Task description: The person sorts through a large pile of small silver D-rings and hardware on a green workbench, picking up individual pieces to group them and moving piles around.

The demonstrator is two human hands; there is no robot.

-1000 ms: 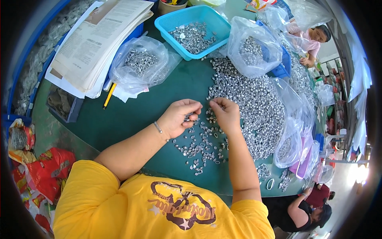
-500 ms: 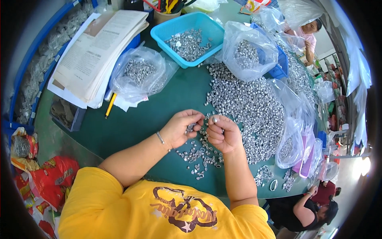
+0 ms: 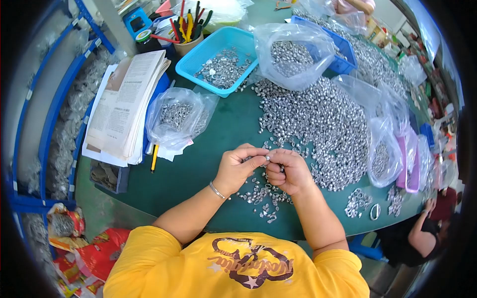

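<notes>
Above the near part of the green table, my left hand (image 3: pixel 237 170) and my right hand (image 3: pixel 290 171) meet fingertip to fingertip. Both pinch at a small shiny silver metal piece (image 3: pixel 268 158), mostly covered by the fingers. A silver bracelet (image 3: pixel 216 190) circles my left wrist. Just below the hands lie scattered small silver rings and pieces (image 3: pixel 263 194). Beyond and to the right of my right hand spreads a large heap of small silver metal pieces (image 3: pixel 318 129). What else may sit inside the curled fingers is hidden.
A light-blue basket (image 3: pixel 183 67) of metal pieces stands at the back. Clear plastic bags hold rings (image 3: pixel 175 116) on the left and pieces (image 3: pixel 290 57) behind the heap. Stacked papers (image 3: pixel 121 99), a yellow pencil (image 3: pixel 154 159) and a pot of pliers (image 3: pixel 189 45) sit leftward. Other people are at right.
My fingertips have come together; the silver piece, earlier in my right fingers alone, is now between both hands. The view has shifted, so the table contents appear displaced.
</notes>
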